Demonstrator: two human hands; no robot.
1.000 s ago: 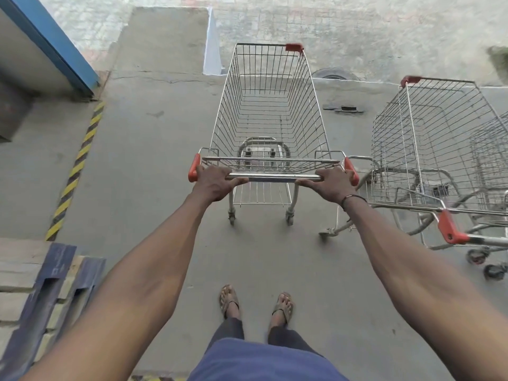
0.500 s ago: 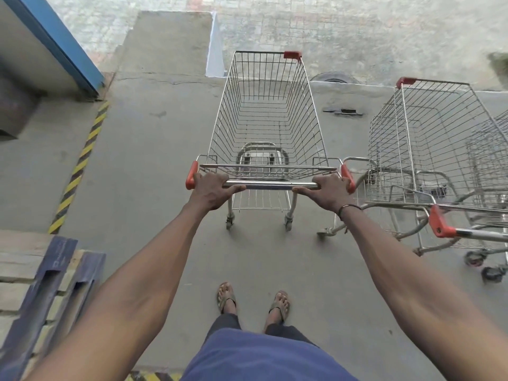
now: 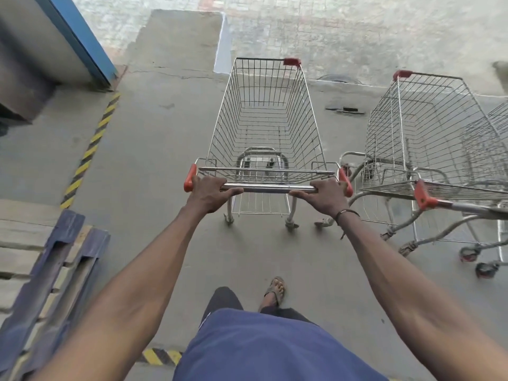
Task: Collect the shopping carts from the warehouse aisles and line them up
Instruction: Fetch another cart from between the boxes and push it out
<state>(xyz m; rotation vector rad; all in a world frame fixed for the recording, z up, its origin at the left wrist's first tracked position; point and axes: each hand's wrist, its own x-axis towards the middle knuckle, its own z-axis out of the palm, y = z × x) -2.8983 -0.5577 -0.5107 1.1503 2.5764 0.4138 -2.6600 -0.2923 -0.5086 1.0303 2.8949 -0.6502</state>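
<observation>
Carts are being gathered on a concrete floor (image 3: 154,166), and the person now has the empty wire cart (image 3: 265,125) squarely in front, both arms stretched to its handle bar (image 3: 268,187). The left hand (image 3: 210,192) is wrapped over the bar near its left red end cap, fingers (image 3: 233,191) curled closed around the metal; the right hand (image 3: 325,195) grips in the same way near the right cap, so both hands are closed on the bar with nothing else held.

Compared with a second ago, the stance has changed: both sandalled feet then stood side by side, while now only one foot (image 3: 275,289) shows ahead of the body and the other leg is hidden under the blue shirt. The hazard stripe (image 3: 92,149) and the blue-edged wall (image 3: 79,42) have slid slightly in the view, and the cart sits a little lower in it. That reads as the person starting to step and roll the cart, though its bearing has hardly changed.

Just to the right stands the parked row of carts (image 3: 428,149), nested together, their handle end (image 3: 423,196) close to the right wrist. The pushed cart lies beside that row, roughly parallel and not nested. Judging by this, the remaining work is to steer it around behind the row and drive it in, watching the near frame leg by the right hand.
</observation>
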